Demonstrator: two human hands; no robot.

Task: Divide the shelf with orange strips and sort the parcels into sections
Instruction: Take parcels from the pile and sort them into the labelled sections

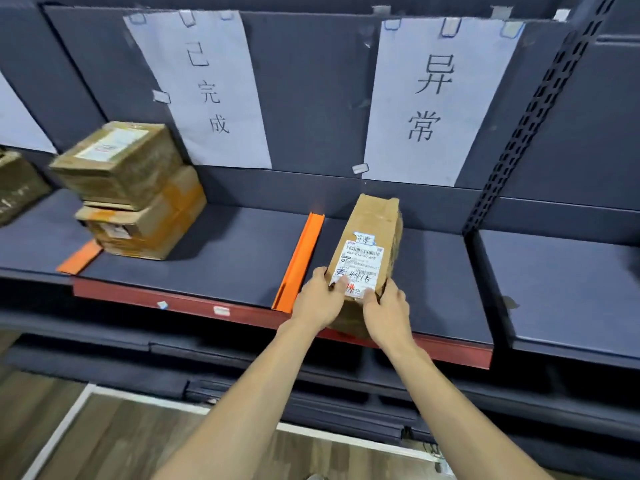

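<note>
Both forearms are bare to the frame's edge; the left hand [317,299] and right hand [384,311] are ungloved.

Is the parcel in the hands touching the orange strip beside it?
Apart. The head view shows a band of dark shelf between the parcel and the orange strip along their length.

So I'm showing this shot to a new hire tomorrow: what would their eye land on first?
Most likely the long brown parcel at centre, gripped at its near end by the left hand and right hand on the shelf. Next, the orange strip just left of it, and the two white paper signs on the back wall, one above the stacked parcels at left, one behind the held parcel.
</note>
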